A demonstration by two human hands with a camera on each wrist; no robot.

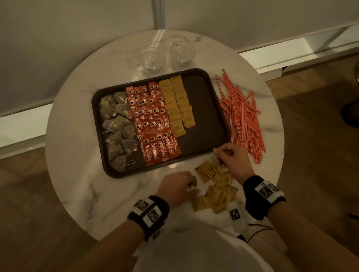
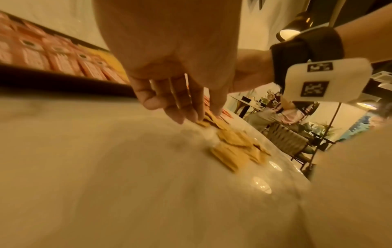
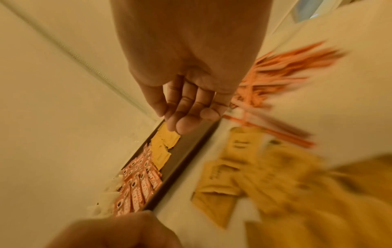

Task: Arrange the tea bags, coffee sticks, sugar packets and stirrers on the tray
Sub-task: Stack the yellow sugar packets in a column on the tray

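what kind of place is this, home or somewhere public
Probably a cafe or hotel lounge, not a home: a round marble table holds a serving tray stocked with bulk coffee sticks, and the left wrist view shows other tables and chairs beyond.

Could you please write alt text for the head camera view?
Both hands, left hand and right hand, reach into loose sugar packets on a round marble table, before a dark tray holding columns of tea bags, coffee sticks and sugar; stirrers lie piled right of it.
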